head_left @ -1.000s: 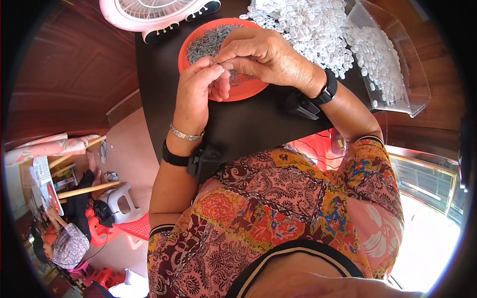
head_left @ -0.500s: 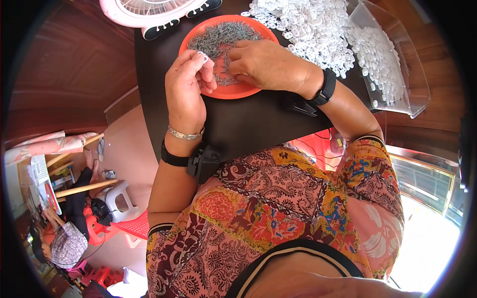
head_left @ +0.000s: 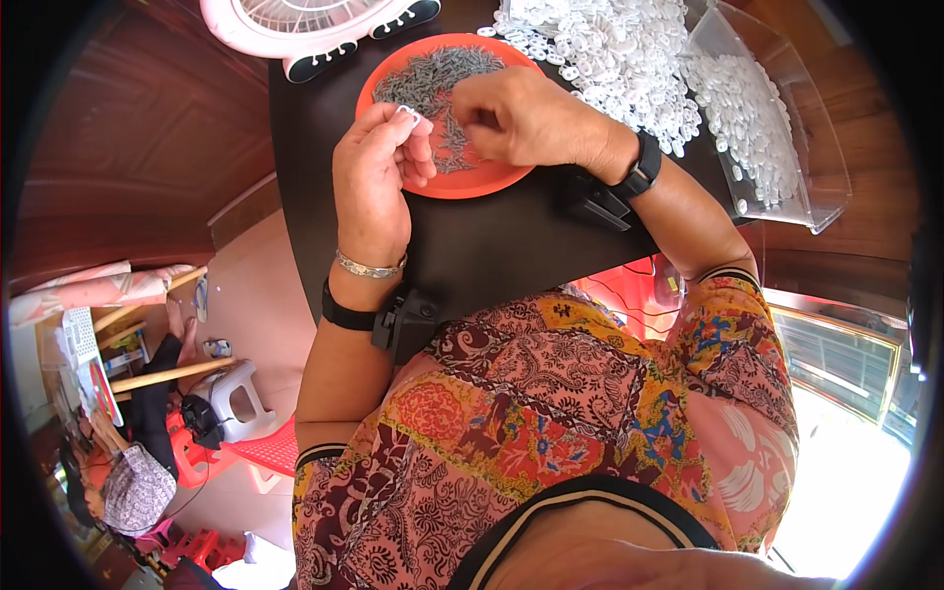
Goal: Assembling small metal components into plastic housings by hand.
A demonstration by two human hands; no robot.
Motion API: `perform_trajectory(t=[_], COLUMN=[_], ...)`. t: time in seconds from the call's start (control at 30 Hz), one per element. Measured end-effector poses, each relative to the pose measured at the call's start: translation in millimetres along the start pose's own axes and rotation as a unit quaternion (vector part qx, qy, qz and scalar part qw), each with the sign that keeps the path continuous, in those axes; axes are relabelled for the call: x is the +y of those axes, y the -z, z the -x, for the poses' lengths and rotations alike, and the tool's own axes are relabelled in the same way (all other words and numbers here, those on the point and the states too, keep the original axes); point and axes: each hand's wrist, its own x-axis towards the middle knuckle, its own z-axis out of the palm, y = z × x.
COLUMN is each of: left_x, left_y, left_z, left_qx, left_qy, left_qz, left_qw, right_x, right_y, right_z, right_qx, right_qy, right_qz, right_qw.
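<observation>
A person in a patterned top sits at a dark table (head_left: 492, 246), where a heap of small white plastic pieces (head_left: 610, 49) lies at one o'clock beside a clear plastic tray (head_left: 787, 128) holding more of them, and a pink-and-white fan (head_left: 305, 25) stands at eleven o'clock. At twelve o'clock an orange plate (head_left: 462, 182) holds a pile of small grey parts (head_left: 433, 79). The left hand (head_left: 374, 177) pinches a small white ring-shaped piece (head_left: 405, 114) between thumb and fingertips just above the plate's left edge, while the right hand (head_left: 531, 118), fingers curled together, rests on the grey parts; whether it grips one cannot be told.
</observation>
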Motion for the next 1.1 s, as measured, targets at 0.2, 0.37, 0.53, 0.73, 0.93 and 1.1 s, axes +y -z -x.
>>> perform_trajectory(t=[0.2,0.37,0.53,0.73,0.93,1.1], left_x=[0,-4,-7,-7,-4,0], left_y=[-3,-9,-6,-10,-12,-11], left_z=[3,7,6,8,9,10], left_qx=[-0.016,-0.03,-0.022,-0.028,-0.055,-0.079], left_qy=[0.008,0.02,0.009,0.01,0.012,0.006], left_qz=[-0.007,-0.014,0.001,0.006,-0.035,-0.061], left_qw=[1.0,0.999,1.0,1.0,0.998,0.995], right_x=[9,6,-8,-15,-12,-14], right_y=[-2,3,10,4,3,5], right_z=[-2,-1,4,5,5,6], right_qx=[0.06,0.049,0.023,0.026,0.053,0.065], right_qy=[-0.09,-0.089,-0.082,-0.067,0.005,-0.013], right_qz=[-0.313,-0.39,-0.409,-0.408,-0.369,-0.366], right_qw=[0.943,0.915,0.909,0.91,0.928,0.928])
